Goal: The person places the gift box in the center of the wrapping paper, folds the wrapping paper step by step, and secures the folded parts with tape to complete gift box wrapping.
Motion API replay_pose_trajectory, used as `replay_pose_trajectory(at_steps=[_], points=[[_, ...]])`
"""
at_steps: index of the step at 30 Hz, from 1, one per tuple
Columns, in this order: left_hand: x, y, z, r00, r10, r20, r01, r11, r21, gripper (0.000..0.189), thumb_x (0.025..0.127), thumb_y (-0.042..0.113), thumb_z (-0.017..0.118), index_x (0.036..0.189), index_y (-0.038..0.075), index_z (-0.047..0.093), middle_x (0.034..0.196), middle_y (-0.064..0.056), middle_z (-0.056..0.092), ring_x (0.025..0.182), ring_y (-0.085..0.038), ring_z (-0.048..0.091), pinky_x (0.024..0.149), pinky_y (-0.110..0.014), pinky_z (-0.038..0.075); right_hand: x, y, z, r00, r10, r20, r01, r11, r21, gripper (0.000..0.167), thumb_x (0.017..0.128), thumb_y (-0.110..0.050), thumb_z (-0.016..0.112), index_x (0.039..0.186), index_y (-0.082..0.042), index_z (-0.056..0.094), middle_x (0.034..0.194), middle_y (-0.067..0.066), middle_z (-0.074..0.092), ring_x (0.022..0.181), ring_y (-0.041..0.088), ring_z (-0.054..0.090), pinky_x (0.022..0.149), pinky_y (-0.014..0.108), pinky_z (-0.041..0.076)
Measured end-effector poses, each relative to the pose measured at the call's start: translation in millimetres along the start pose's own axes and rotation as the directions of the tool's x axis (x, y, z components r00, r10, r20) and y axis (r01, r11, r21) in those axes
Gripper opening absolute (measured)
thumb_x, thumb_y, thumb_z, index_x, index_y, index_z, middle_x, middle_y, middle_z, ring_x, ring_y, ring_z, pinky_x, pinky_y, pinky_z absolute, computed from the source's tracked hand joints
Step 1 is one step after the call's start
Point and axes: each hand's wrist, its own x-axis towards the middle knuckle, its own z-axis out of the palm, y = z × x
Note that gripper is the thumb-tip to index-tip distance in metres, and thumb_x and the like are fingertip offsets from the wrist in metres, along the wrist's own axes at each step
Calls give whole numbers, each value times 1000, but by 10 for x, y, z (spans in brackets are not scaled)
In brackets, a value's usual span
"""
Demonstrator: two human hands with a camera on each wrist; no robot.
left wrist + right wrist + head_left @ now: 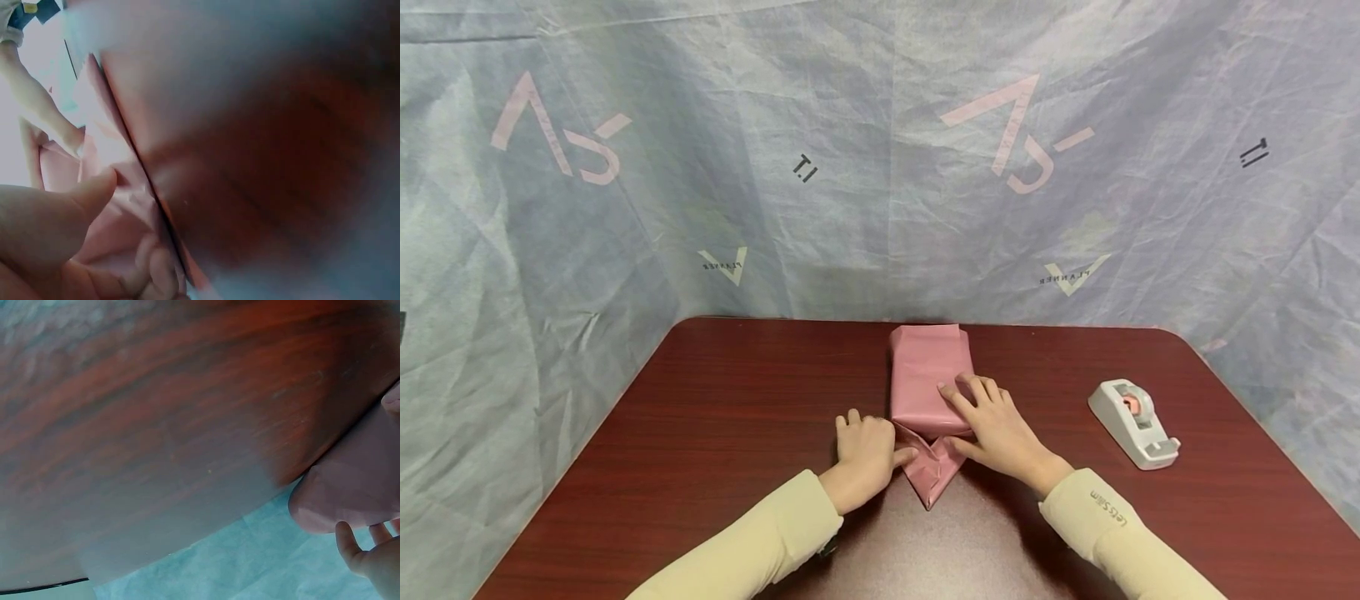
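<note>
A box-shaped package in pink wrapping paper point(929, 375) lies on the table, with a pointed, creased end flap point(928, 483) spread toward the near side. My left hand point(867, 458) is at the left edge of this flap. Its thumb lies on the paper and the other fingers are curled, pinching the fold; the left wrist view shows the thumb point(94, 194) on the creased paper. My right hand point(1003, 429) rests with spread fingers on the package's right side, its thumb touching the flap. In the right wrist view, fingertips point(347, 540) touch the package's side.
A white tape dispenser point(1135, 423) with a roll of tape stands on the right of the dark red wooden table point(760, 375). Behind the table's far edge hangs a grey-blue printed sheet point(850, 167), which also covers both sides.
</note>
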Motion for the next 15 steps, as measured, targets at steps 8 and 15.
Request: replay_pose_trajectory(at_steps=[8,15], points=[[142,-58,42,998,-56,18,59,970,-234,104,51,57,80,126,-3,41,113,-21,52,101,-38,47,79,-49,37,1,-6,-9,1000,2,22,-2,1000,-10,72,71,-43,71,133,-16,46,129,17,41,115,35,40,80,50,40],[183,-65,49,991,-43,127,94,898,-429,100,58,44,81,134,-1,35,122,-23,48,113,-41,42,84,-50,35,4,-9,-14,1000,8,11,-8,1000,11,72,73,-49,68,132,-15,47,128,17,42,114,36,41,81,51,39]])
